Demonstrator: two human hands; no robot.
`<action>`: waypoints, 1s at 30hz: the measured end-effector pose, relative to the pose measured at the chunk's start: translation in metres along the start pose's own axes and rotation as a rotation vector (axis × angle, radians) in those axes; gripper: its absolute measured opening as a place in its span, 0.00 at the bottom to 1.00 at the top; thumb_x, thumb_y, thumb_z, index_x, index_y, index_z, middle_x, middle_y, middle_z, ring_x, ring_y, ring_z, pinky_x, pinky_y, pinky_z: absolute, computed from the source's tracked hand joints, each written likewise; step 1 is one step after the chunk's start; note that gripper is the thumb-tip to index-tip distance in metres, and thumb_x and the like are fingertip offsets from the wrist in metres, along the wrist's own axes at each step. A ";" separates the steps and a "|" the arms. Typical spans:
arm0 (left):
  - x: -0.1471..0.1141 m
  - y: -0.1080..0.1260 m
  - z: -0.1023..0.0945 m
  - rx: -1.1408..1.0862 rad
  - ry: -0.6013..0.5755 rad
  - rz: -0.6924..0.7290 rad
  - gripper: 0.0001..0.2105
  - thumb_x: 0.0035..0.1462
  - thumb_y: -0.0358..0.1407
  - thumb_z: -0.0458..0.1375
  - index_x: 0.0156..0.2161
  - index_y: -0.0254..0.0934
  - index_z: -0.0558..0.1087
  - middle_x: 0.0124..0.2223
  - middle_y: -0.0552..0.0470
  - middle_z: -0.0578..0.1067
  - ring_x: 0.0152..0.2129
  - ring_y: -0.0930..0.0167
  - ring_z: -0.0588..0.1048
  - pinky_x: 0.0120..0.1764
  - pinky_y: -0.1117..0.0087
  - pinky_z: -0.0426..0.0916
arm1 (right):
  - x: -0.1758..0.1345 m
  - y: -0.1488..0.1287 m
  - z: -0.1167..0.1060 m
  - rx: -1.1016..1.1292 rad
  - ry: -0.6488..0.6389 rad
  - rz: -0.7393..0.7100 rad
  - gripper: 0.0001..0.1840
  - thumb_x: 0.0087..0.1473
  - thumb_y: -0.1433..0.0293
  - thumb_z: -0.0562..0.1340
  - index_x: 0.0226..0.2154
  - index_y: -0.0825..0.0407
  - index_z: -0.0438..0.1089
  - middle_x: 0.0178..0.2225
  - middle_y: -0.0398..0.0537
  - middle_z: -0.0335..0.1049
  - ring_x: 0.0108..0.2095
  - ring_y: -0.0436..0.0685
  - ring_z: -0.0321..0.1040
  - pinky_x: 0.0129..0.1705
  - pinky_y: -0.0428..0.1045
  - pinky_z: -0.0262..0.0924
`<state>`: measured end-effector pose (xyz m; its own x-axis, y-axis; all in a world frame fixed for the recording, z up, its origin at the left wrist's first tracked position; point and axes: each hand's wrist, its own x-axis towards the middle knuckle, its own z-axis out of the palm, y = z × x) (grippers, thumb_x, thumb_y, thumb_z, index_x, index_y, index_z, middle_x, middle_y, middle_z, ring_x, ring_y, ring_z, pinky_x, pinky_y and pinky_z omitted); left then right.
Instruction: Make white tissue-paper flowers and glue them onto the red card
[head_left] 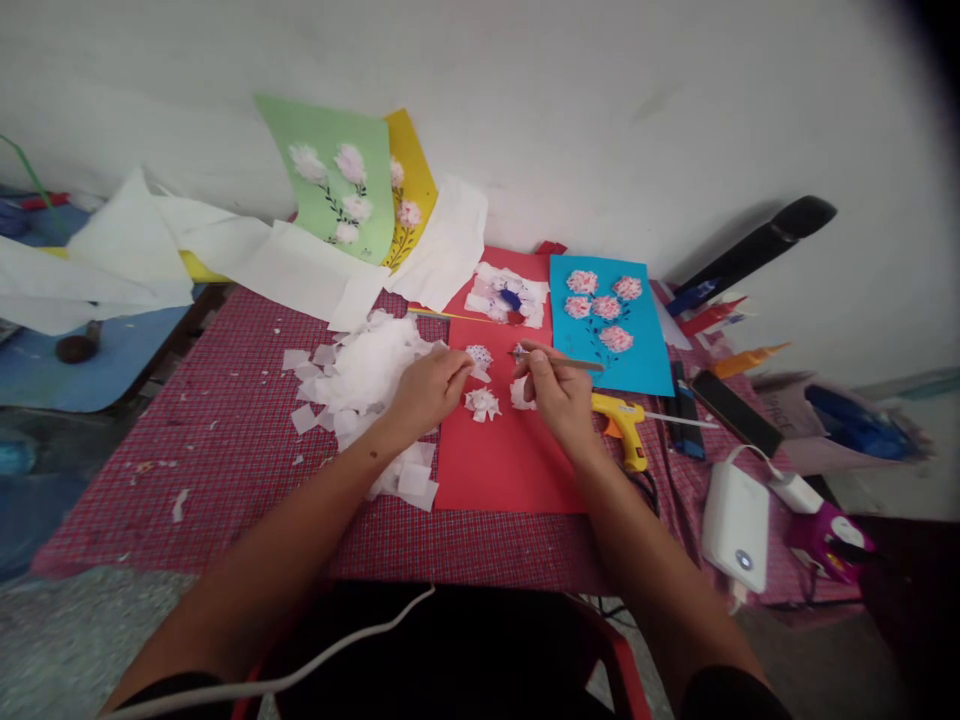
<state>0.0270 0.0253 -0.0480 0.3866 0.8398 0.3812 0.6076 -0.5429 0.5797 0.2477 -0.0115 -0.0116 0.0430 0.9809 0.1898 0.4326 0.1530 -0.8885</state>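
- Green card (379, 160): leans on the wall behind the bench's (247, 400) back edge, left of the middle.
- Paper squares (375, 365): a loose white heap left of the bench's middle, some lying toward the front edge.
- Left hand (429, 392): just right of the heap, fingers bent and tips close together, by a white scrap; I cannot tell whether they pinch it.
- Red card (495, 470): mid-bench, its near side close to the front edge. It carries four paper flowers, two by two. The back left flower (478, 355) is just beside the left fingertips, and the front left flower (482, 404) lies nearer the front edge.
- Stick (562, 361): its long axis runs left to right, roughly along the bench's front edge, dark tip leftward at the back right flower (519, 349). Whether it touches is too small to tell.
- Right hand (559, 392): clamped on the stick, and the nearer hand to that flower, which lies left of it and toward the back edge.
- Blue card (649, 340): right of the right hand, toward the back edge.
- Glue gun (619, 408): in front of the blue card, toward the right edge.
- Power bank (735, 520): near the front right corner.
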 end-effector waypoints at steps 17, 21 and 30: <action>-0.001 0.004 -0.007 -0.631 0.159 -0.111 0.07 0.65 0.38 0.61 0.43 0.38 0.80 0.37 0.52 0.80 0.33 0.71 0.76 0.39 0.70 0.71 | -0.015 -0.014 0.007 0.694 0.029 0.135 0.13 0.57 0.58 0.70 0.38 0.50 0.76 0.26 0.42 0.77 0.17 0.47 0.62 0.19 0.45 0.55; 0.000 0.006 -0.008 -0.713 0.153 -0.155 0.08 0.64 0.39 0.63 0.42 0.37 0.81 0.35 0.52 0.79 0.31 0.72 0.75 0.37 0.72 0.70 | -0.022 -0.016 0.013 0.616 -0.010 0.049 0.13 0.61 0.57 0.69 0.41 0.49 0.75 0.29 0.42 0.77 0.20 0.48 0.64 0.22 0.45 0.59; 0.001 0.009 -0.004 -0.841 0.138 -0.238 0.08 0.61 0.40 0.66 0.40 0.37 0.81 0.37 0.51 0.80 0.33 0.72 0.77 0.39 0.72 0.72 | -0.028 -0.016 0.019 0.422 -0.029 -0.061 0.13 0.65 0.57 0.64 0.40 0.49 0.74 0.31 0.45 0.77 0.23 0.49 0.66 0.25 0.47 0.62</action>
<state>0.0298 0.0215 -0.0397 0.1947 0.9524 0.2346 -0.0716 -0.2248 0.9718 0.2226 -0.0387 -0.0107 0.0005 0.9706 0.2408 0.0268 0.2407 -0.9702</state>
